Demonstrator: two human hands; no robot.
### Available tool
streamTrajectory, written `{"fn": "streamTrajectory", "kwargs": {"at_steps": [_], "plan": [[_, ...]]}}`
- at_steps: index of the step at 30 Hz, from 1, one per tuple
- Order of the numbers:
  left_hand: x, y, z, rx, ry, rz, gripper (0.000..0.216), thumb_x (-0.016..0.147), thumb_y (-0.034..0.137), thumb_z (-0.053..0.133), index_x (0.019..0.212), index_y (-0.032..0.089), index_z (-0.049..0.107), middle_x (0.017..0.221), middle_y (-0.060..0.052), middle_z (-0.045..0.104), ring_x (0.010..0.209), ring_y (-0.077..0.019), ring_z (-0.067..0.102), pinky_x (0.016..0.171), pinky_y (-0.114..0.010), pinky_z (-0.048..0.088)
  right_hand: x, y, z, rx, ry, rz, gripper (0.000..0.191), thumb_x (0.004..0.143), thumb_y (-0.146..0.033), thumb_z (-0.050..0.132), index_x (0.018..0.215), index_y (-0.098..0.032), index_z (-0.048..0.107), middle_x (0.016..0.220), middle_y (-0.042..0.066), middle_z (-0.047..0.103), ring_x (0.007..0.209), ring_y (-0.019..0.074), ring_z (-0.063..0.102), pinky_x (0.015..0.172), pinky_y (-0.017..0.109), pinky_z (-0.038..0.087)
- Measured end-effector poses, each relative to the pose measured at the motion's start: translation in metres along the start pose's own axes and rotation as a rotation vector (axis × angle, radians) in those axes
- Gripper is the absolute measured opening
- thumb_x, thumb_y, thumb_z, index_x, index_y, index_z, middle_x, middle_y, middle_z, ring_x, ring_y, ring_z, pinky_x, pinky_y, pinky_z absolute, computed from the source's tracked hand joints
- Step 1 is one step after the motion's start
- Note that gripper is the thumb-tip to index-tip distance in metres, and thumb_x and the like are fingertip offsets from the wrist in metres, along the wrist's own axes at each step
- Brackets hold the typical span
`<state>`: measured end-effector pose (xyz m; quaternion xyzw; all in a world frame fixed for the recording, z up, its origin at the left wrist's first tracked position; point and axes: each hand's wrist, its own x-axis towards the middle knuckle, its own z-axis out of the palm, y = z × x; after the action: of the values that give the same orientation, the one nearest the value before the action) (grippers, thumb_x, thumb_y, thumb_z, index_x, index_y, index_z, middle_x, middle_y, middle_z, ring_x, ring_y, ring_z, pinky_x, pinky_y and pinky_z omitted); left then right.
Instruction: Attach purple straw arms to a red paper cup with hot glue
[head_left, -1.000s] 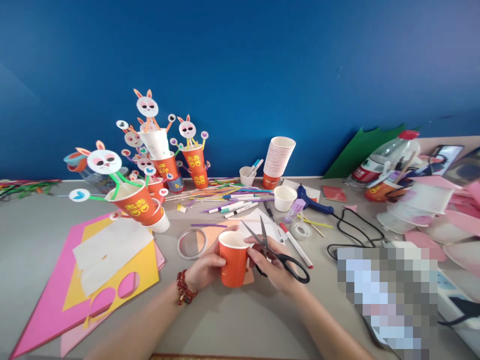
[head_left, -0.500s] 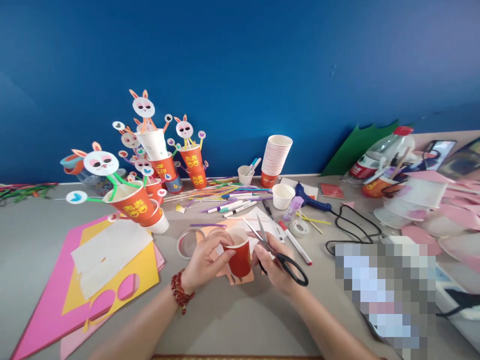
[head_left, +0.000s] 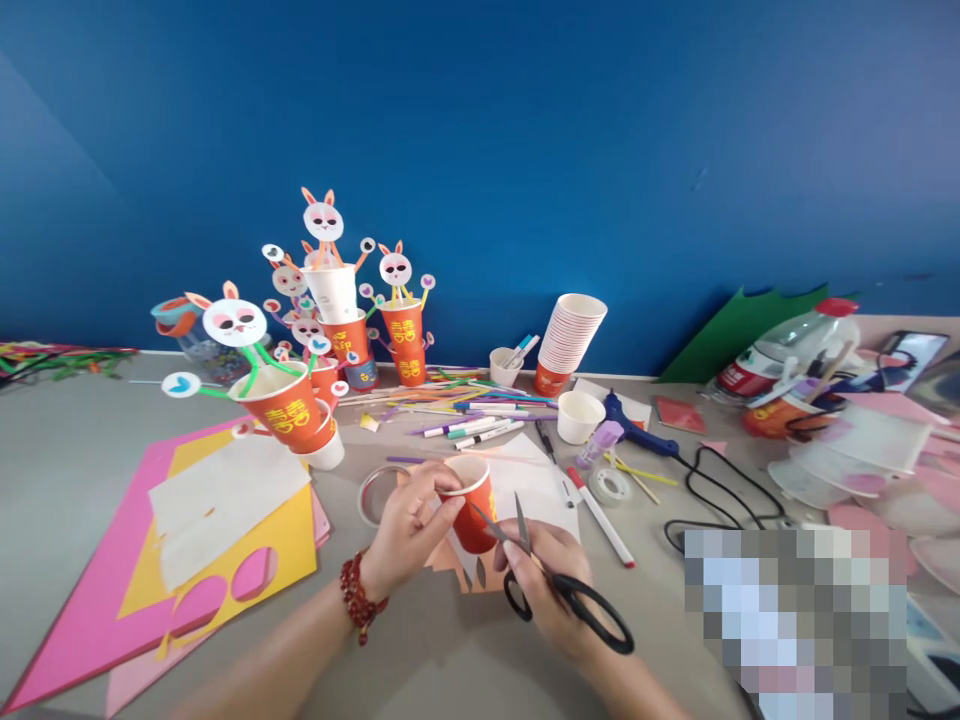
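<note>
My left hand is closed on the rim of a red paper cup, thumb outside and fingers at the upper edge. The cup stands nearly upright over a cut piece of peach paper. In my right hand is a pair of scissors with black handles. Their blades are spread and point up and left, beside the cup's right side; I cannot tell if they touch it. White paper lies behind the cup, and a roll of tape is left of it.
Rabbit-faced paper cups stand at the back left, near pink and yellow paper sheets. A tall cup stack, markers, a glue gun with a black cord, and a red-capped marker lie behind and to the right.
My right hand with the scissors has moved down, and the blades have swung lower, now across the cup's right side. My left hand still holds the cup. The view has shifted slightly.
</note>
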<state>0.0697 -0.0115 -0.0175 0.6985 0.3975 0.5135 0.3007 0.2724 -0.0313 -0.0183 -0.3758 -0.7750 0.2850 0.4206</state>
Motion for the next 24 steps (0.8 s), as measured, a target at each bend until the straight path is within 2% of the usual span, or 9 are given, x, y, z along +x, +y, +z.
{"fn": "streamTrajectory", "kwargs": {"at_steps": [7,11,17,24], "plan": [[-0.0017,-0.0037,0.0019,0.022,-0.032,-0.032,0.001,0.092,0.020,0.057,0.092,0.020,0.056,0.088,-0.002,0.060,0.085,-0.0156,0.056,0.079,-0.028,0.043,0.0025,0.0023,0.0026,-0.033,-0.022,-0.014,0.021,0.092,-0.018,0.039,0.095,-0.020,0.060,0.065,-0.001,0.063,0.057,0.0142,0.059,0.057,0.024,0.043],[-0.0022,-0.0053,0.0027,0.023,-0.052,-0.042,0.002,0.093,0.020,0.055,0.092,0.020,0.055,0.087,-0.002,0.059,0.083,-0.0150,0.055,0.078,-0.028,0.043,0.0044,0.0006,0.0028,-0.140,-0.003,-0.030,0.018,0.087,-0.016,0.042,0.085,-0.019,0.059,0.063,-0.001,0.059,0.055,0.0136,0.053,0.057,0.025,0.040],[-0.0045,-0.0036,0.0031,0.073,-0.131,-0.040,0.002,0.095,0.020,0.051,0.094,0.020,0.053,0.091,-0.004,0.057,0.087,-0.0170,0.054,0.080,-0.030,0.043,0.0091,-0.0034,0.0024,-0.195,-0.022,-0.054,0.027,0.090,-0.017,0.040,0.064,-0.020,0.047,0.054,-0.004,0.041,0.048,0.0113,0.038,0.051,0.025,0.031],[-0.0030,-0.0052,0.0060,0.111,-0.164,-0.053,0.007,0.097,0.022,0.049,0.099,0.020,0.055,0.093,-0.005,0.060,0.087,-0.0167,0.056,0.078,-0.029,0.044,0.0080,0.0033,0.0050,-0.217,-0.056,-0.020,0.029,0.096,-0.022,0.039,0.068,-0.020,0.048,0.058,-0.003,0.046,0.051,0.0113,0.041,0.053,0.024,0.031]]}}
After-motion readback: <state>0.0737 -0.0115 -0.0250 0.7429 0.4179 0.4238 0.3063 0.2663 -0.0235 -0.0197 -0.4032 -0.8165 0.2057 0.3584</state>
